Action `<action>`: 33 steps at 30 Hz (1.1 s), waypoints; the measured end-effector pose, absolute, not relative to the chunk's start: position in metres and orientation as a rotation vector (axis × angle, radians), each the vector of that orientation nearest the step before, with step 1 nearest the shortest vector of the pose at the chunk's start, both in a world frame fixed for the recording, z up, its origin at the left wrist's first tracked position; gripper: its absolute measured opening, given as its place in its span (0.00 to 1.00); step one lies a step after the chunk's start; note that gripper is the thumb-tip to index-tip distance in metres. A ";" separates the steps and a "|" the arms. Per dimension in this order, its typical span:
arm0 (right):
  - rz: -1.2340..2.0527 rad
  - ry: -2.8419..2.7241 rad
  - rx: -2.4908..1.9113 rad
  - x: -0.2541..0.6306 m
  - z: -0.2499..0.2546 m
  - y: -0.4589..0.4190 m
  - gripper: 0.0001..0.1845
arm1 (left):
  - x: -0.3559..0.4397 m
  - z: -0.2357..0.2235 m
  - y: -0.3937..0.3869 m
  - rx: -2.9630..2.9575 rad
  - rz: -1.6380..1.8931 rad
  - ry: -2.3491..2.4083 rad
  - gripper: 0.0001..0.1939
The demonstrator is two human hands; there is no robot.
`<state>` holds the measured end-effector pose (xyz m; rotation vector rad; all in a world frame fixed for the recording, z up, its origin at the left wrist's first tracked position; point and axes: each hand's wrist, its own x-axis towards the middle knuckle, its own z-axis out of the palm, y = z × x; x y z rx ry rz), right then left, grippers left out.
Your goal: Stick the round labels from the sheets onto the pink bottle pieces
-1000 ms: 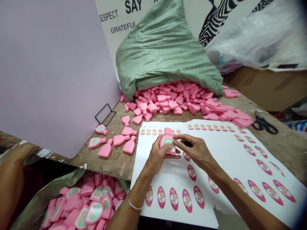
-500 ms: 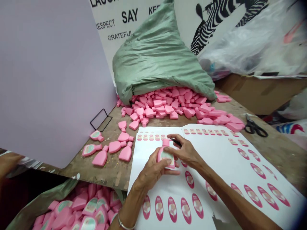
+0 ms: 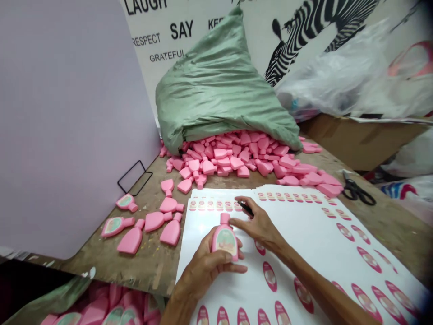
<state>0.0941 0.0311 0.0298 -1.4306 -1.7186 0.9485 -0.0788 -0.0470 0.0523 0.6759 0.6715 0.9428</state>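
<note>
My left hand (image 3: 204, 266) is wrapped round a small pink plastic bottle (image 3: 224, 239), held upright with a pale green oval label facing me. Close to the bottle's cap, my right hand (image 3: 260, 223) grips a slim black pen-like tool (image 3: 246, 208) between thumb and fingers; its tip is too small to make out. Both hands are over white sticker sheets (image 3: 216, 222) printed with pink oval labels and a row of small labels at the top. Left of the sheets lie several pink bottles (image 3: 170, 231), two of them with green labels.
A green sack (image 3: 223, 85) spills a heap of pink bottles (image 3: 223, 158) at the back. Black scissors (image 3: 357, 192) lie at the right. A black wire stand (image 3: 135, 177) is beside the pale panel (image 3: 74, 113). Below the table edge, another sack holds labelled bottles (image 3: 98, 311).
My left hand has drawn the bottle slightly down and left. The right hand's fingers have come off the label toward the cap, still holding the black tool. The view has shifted slightly.
</note>
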 end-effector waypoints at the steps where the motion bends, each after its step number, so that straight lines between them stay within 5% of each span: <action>1: 0.845 -1.738 -1.496 0.103 0.026 0.048 0.30 | -0.083 0.053 -0.049 0.689 0.953 0.705 0.21; 6: 0.318 -1.735 -1.894 0.137 0.014 0.143 0.28 | -0.127 0.044 -0.054 0.916 1.106 1.454 0.25; 13: 0.138 -1.642 -2.103 0.120 0.001 0.192 0.26 | -0.202 0.020 -0.053 1.683 1.004 2.604 0.30; 18: 0.096 -1.741 -2.121 0.136 -0.001 0.166 0.21 | -0.171 0.036 -0.044 2.005 1.214 2.370 0.21; 23: 0.083 -1.853 -2.098 0.153 0.007 0.147 0.26 | -0.114 0.041 -0.028 1.679 1.225 1.832 0.12; 29: 0.092 -1.849 -2.100 0.129 0.004 0.177 0.34 | -0.090 0.040 -0.044 1.468 1.125 1.587 0.10; 33: 0.145 -1.954 -2.008 0.117 -0.002 0.192 0.28 | -0.097 0.031 -0.052 1.419 1.068 1.594 0.13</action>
